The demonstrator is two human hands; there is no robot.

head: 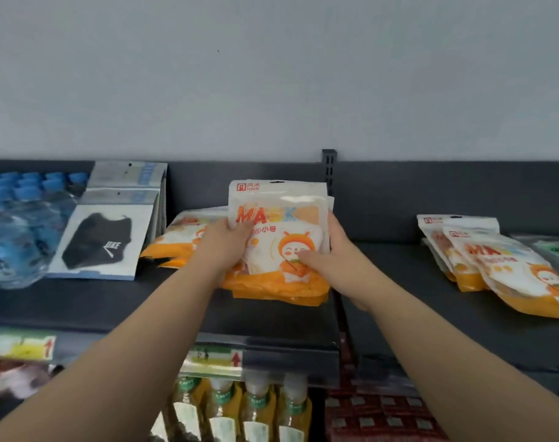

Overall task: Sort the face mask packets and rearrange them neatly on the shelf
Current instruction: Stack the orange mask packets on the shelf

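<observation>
A stack of orange-and-white mask packets (279,215) stands nearly upright on the dark shelf (112,301), held from both sides. My left hand (222,242) grips its left edge, and my right hand (332,250) grips its right edge with the thumb across the front. More of the same orange packets (176,242) lie flat behind my left hand. Another pile of orange packets (508,266) lies at the right. Black-mask packets (102,237) lean at the left of the shelf.
Wrapped water bottles with blue caps (19,224) fill the shelf's far left. A green packet (556,250) lies at the far right. A vertical upright (329,167) divides the shelf back. Below are yellow drink bottles (240,409), red boxes (383,416) and price labels (24,347).
</observation>
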